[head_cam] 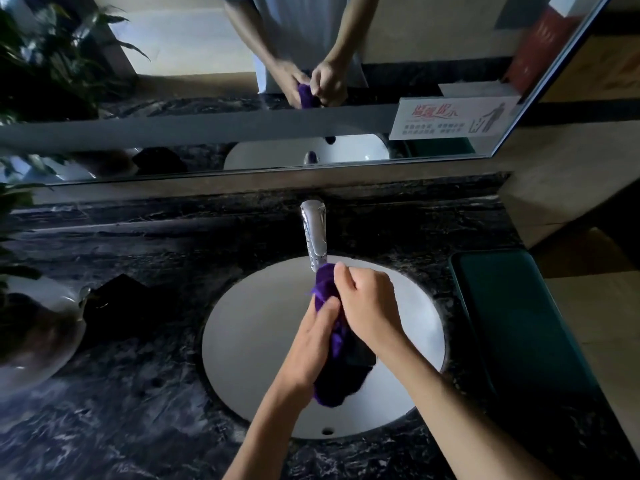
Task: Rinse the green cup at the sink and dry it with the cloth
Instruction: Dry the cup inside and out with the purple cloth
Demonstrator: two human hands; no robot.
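Lowest in the frame, two bare forearms are angled up toward the centre over the white sink basin (263, 327). The purple cloth (327, 289) is bunched there, soft and floppy, probably damp, so it's best grabbed in a fistful. The left hand (311, 344) is closed round its lower part; the right hand (367, 303) is curled tight on the upper part, just below the chrome faucet (314, 233). Looks like wringing or wiping. A green cup can't really be made out; something dark sits under the cloth, so maybe it's wrapped inside. A dark green tray (519, 323) is seen at right, the mirror (207, 81) across the top.
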